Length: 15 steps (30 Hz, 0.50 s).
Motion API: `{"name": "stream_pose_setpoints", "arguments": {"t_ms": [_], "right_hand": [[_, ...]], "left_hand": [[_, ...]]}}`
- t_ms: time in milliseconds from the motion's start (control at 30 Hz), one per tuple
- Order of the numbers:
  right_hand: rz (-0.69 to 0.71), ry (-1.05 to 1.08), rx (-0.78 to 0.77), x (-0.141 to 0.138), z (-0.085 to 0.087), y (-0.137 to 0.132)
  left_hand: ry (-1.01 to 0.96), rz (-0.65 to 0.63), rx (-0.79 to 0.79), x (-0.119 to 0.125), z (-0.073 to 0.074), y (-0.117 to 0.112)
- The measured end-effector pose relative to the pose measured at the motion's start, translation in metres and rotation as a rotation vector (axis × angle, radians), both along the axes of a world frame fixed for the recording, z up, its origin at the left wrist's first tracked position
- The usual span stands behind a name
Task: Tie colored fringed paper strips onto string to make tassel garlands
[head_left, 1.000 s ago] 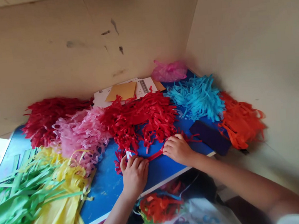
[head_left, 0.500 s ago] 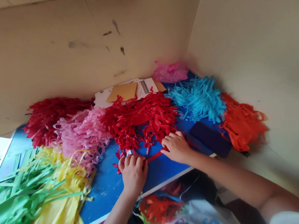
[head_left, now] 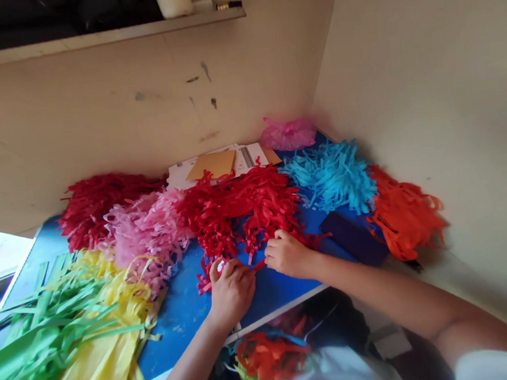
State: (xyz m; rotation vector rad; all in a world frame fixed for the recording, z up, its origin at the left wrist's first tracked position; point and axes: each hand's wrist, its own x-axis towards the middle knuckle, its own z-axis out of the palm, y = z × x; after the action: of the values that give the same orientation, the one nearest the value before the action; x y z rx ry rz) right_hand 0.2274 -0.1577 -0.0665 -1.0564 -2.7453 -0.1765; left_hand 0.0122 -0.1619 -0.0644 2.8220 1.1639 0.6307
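A narrow strip of red fringed paper point(head_left: 259, 265) stretches between my two hands, low over the blue table point(head_left: 183, 302). My left hand point(head_left: 232, 286) has its fingers curled on the strip's left part, and fringed ends stick out to its left. Closed on the right part is my right hand point(head_left: 288, 255), with a red end trailing past it toward the dark flat case point(head_left: 353, 237). Just behind the hands lies a heap of red fringed paper point(head_left: 241, 200). A small whitish thing shows by my left fingers, too small to name.
Dark red point(head_left: 104, 206), pink point(head_left: 148, 229), yellow point(head_left: 99, 357) and green fringe point(head_left: 32, 351) spread along the left. Blue fringe point(head_left: 329, 174) and orange fringe point(head_left: 406, 212) lie right. Papers point(head_left: 179, 174) and a pink plastic bag point(head_left: 288, 134) sit by the wall. A shelf point(head_left: 102, 40) juts above.
My hands have come closer together, shortening the span of red strip between them. The view has tilted up, so the shelf now shows.
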Motion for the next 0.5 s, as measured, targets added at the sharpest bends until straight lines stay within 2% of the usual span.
{"name": "stream_pose_setpoints", "arguments": {"t_ms": [100,167,300,367,500], "right_hand": [[0.099,-0.085,0.023,-0.005,0.006,0.004],[0.107,-0.097,-0.002,-0.007,0.006,0.007],[-0.071,-0.016,-0.199,-0.004,0.005,0.013],[-0.134,0.014,-0.247,-0.004,0.007,0.012],[-0.142,0.054,-0.106,-0.012,0.008,-0.003]], "left_hand": [[0.024,0.000,0.005,0.000,0.002,0.002],[0.029,0.009,0.009,0.000,0.003,0.002],[0.009,0.020,-0.001,0.003,0.002,0.002],[-0.008,0.029,0.008,0.004,0.000,0.002],[-0.015,0.044,0.052,0.005,-0.004,0.000]]}}
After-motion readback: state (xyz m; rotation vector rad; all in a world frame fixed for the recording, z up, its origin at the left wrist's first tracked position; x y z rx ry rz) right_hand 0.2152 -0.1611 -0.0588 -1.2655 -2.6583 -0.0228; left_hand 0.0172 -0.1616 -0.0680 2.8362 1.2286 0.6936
